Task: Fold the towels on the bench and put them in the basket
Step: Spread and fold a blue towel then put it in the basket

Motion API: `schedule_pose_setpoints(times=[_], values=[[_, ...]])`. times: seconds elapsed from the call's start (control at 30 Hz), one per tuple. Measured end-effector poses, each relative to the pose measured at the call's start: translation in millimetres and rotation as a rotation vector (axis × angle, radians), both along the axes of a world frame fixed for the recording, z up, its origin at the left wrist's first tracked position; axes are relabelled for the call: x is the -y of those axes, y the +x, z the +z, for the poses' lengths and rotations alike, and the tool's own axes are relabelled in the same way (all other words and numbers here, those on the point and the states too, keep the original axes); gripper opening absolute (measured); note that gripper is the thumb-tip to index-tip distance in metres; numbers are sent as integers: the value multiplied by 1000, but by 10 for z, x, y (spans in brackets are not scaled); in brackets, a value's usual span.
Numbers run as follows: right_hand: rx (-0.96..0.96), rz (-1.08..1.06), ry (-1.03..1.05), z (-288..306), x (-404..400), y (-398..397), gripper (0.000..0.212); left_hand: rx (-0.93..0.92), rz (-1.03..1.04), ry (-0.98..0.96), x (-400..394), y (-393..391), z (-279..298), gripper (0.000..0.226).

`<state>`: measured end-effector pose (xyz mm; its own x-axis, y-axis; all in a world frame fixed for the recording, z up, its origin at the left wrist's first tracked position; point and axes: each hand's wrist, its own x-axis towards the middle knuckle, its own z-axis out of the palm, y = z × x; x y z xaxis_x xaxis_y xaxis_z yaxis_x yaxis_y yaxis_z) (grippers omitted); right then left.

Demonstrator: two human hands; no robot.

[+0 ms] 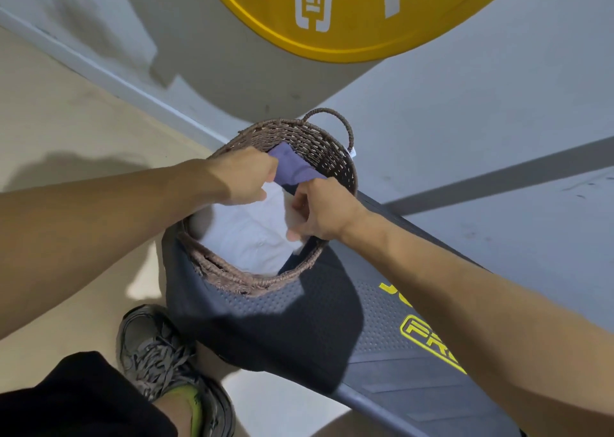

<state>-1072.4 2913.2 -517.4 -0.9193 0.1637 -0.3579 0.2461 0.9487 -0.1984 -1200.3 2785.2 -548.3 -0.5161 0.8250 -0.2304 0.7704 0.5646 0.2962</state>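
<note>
Head view, basket: round brown woven wicker basket [319, 144] with a loop handle stands on the near end of the dark padded gym bench [382, 320], close to its rounded edge.
Head view, towels: a folded white towel [252, 234] lies inside the basket; a folded purple towel [292, 169] is at the far inner wall, above the white one.
Left hand: left hand [244, 179] has fingers curled round the purple towel's left side, holding it.
Right hand: right hand [319, 210] grips at the towel's right end; the fingertips are hidden, so the exact hold is uncertain.
Stage: judged as lowering the purple towel into the basket.
Risk, fold: letting go unevenly could let the purple towel slump open against the wall.
Risk, basket: downward push near the bench edge may tip or slide the basket off.
Surroundings: yellow weight plate [349, 11] above; grey sneaker [159, 353] on the pale floor.
</note>
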Motion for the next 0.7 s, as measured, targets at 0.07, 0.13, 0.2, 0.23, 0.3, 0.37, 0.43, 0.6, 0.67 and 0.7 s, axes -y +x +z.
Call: schedule_pose_setpoints(times=[0.07, 0.13, 0.2, 0.23, 0.3, 0.37, 0.43, 0.6, 0.67, 0.7], values=[[-23, 81, -22, 36, 2, 57, 26, 93, 15, -8, 14, -75, -6, 32], [-107, 146, -51, 165, -58, 159, 18, 163, 37, -20, 1, -151, 56, 30], [-264, 82, -91, 356, -222, 371, 17, 207, 35, -31, -63, -179, 178, 23], [-346, 19, -125, 466, -346, 545, 15, 218, 34, -6, -137, -155, 254, 17], [-418, -91, -177, 689, -628, 1005, 12, 237, 38, 82, -357, -7, 432, 11], [-344, -144, -160, 873, -935, 1578, 15, 275, -12, 139, -662, 297, 607, 14], [-233, -209, -111, 1033, -1232, 2219, 15, 314, -117, 147, -1033, 750, 732, 13], [-92, -458, -26, 1201, -1836, 3823, 5, 451, -357, 142, -1907, 2259, 740, 11], [-67, -558, -14, 1126, -2010, 4363, 3, 459, -423, 135, -2196, 2883, 691, 13], [-65, -598, -12, 1060, -2074, 4599, 3, 457, -444, 137, -2329, 3187, 655, 13]])
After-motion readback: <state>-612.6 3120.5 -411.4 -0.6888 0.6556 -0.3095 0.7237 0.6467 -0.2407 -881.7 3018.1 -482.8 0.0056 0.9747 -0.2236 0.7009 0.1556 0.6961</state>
